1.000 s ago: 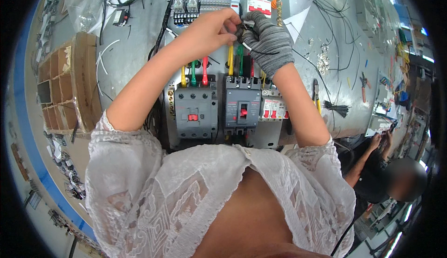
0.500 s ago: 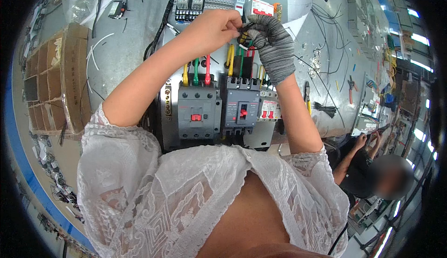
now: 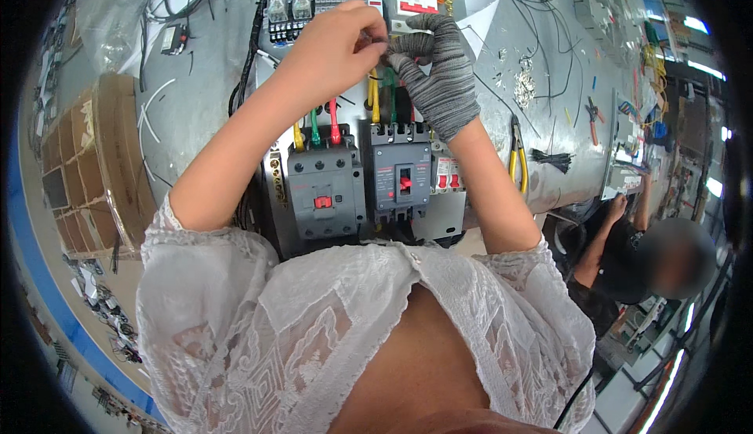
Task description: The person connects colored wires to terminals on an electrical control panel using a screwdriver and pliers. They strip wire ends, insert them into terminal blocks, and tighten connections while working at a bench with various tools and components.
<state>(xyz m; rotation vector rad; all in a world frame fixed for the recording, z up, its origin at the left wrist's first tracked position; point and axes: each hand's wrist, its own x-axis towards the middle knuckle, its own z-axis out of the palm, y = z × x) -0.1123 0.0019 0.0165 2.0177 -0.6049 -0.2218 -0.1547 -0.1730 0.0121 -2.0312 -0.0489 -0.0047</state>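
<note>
My bare left hand (image 3: 339, 48) is closed in a pinch above the wires at the panel's middle. My right hand (image 3: 441, 77), in a grey striped glove, has its fingers bent against the left fingertips. Whatever they pinch is mostly hidden. Below the hands, yellow wires (image 3: 373, 98) and a green wire run to a grey circuit breaker (image 3: 401, 174) with a red toggle. Left of it sits a grey contactor (image 3: 323, 191) with a red centre piece, joined to yellow, green and red wires. A small breaker (image 3: 447, 175) with red levers is partly behind my right forearm.
Relays (image 3: 289, 12) and a white-and-red breaker (image 3: 412, 0) sit beyond my hands. A divided cardboard box (image 3: 121, 152) stands left. On the right lie yellow-handled pliers (image 3: 517, 156), black thin strips (image 3: 551, 159) and red-handled cutters (image 3: 593, 120). A co-worker (image 3: 620, 257) sits at far right.
Both hands have shifted slightly, and the fingertips are closer together. A dark thin loop seen between them earlier is now mostly covered. The whole view has shifted a little; the co-worker's arms have moved.
</note>
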